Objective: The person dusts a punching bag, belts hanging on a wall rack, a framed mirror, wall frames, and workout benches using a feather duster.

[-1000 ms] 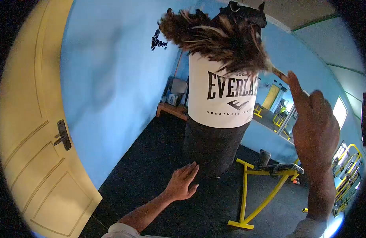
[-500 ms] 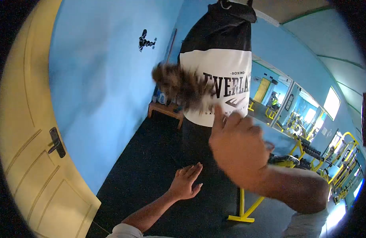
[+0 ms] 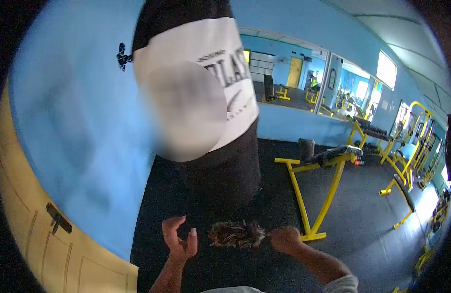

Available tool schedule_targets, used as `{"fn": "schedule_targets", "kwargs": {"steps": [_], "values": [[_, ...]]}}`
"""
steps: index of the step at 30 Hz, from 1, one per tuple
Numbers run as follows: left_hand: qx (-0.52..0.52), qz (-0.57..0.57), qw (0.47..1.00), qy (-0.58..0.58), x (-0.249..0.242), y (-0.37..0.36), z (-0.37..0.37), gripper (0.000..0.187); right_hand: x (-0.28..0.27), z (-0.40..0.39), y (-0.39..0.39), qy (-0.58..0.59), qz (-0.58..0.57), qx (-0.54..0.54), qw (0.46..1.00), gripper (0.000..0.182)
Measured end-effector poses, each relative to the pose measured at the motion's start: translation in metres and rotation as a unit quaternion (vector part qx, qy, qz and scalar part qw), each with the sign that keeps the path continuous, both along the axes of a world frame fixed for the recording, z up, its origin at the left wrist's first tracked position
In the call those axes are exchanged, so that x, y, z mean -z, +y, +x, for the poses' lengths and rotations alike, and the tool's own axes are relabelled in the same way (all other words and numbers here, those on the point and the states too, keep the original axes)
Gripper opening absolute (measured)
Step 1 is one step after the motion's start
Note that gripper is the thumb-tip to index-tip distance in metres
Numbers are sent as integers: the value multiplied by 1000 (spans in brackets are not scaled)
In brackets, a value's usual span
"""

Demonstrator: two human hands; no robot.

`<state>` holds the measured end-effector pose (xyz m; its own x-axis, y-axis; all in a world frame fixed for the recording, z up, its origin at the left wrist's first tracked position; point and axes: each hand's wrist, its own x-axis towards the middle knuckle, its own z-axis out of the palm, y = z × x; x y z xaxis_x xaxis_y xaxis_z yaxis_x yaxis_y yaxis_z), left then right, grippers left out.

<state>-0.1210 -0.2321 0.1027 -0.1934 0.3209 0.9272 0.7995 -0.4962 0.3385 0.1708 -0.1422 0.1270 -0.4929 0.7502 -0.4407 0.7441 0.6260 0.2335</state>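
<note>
Blue walls [image 3: 79, 127] go all around this gym, and the floor [image 3: 362, 205] is dark and flat. Yellow door [image 3: 20, 244] stands at the left edge. Big black and white bag [image 3: 225, 146] hangs in the middle, with a yellow bench [image 3: 318, 180] near it on the right. Down low, the right hand [image 3: 284, 239] is closed tight on the duster [image 3: 235, 233]. It lies flat, long way left to right, feathers pointing left. The left hand [image 3: 179, 241] is open, fingers curled up, just beside the feathers.

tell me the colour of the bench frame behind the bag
Yellow: the bench frame shows clearly in the head view.
</note>
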Motion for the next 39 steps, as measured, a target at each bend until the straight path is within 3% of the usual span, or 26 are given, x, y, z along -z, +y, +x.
{"fn": "schedule_targets", "kwargs": {"steps": [2, 3, 4, 5, 6, 7, 8, 9, 11, 13, 14, 16, 18, 20, 22, 24, 26, 28, 30, 31, 33, 34, 36, 39], "values": [[26, -33, 998, -47, 31, 12, 6, 34, 48, 40, 11, 11, -31, 77, 996, 28], [57, -104, 979, -168, 57, 17, 9, 42, 63, 56, 10, 15, -43, 104, 994, 28], [84, -174, 939, -286, 79, 21, 14, 50, 68, 68, 3, 118, -46, 216, 968, 28], [83, -181, 938, -282, 91, 26, 20, 50, 76, 79, -1, 215, -49, 323, 920, 29], [186, -250, 860, -404, 102, 27, 27, 59, 103, 94, -2, 213, -57, 326, 919, 29], [277, -310, 749, -516, 115, 28, 34, 69, 142, 110, 0, 281, -53, 370, 884, 29], [347, -331, 682, -553, 134, 33, 40, 85, 162, 123, -2, 308, -55, 390, 866, 29], [338, -332, 679, -560, 138, 38, 51, 85, 182, 135, -3, 336, -57, 408, 847, 29], [420, -342, 650, -533, 135, 55, 73, 92, 198, 145, 0, 602, -79, 378, 699, 26], [465, -296, 634, -542, 130, 77, 89, 92, 171, 140, 7, 622, -76, 359, 692, 24], [515, -248, 615, -543, 124, 88, 92, 92, 174, 144, 16, 681, -154, 415, 583, 22], [533, -189, 619, -545, 111, 108, 93, 86, 178, 148, 37, 717, -239, 455, 470, 21], [545, -111, 623, -549, 110, 117, 96, 79, 177, 153, 70, 639, -87, 315, 696, 21], [342, -228, 738, -535, 112, 110, 91, 61, 143, 138, 99, 602, -94, 290, 738, 21], [417, -132, 709, -553, 118, 109, 90, 63, 137, 120, 134, 569, -97, 267, 772, 21], [500, -41, 657, -562, 116, 106, 92, 71, 153, 101, 176, 622, -148, 247, 729, 21], [577, 9, 567, -587, 121, 102, 88, 87, 131, 67, 204, 648, -160, 213, 714, 21], [560, 24, 557, -612, 126, 99, 81, 87, 112, 36, 238, 671, -170, 174, 700, 21], [510, 30, 575, -639, 132, 96, 75, 87, 101, 3, 279, 609, -94, 64, 785, 22], [489, 36, 584, -648, 133, 94, 73, 86, 89, -13, 295, 613, -100, 46, 783, 22], [448, 49, 600, -661, 134, 92, 69, 86, 66, -43, 322, 690, -122, -61, 711, 20], [427, 57, 607, -668, 133, 91, 68, 86, 61, -60, 341, 691, -137, -74, 706, 20], [386, 76, 623, -676, 129, 89, 68, 86, 54, -95, 374, 749, -346, 14, 565, 21], [321, 108, 652, -678, 120, 89, 74, 85, 11, -149, 393, 757, -371, -106, 528, 23]]}}
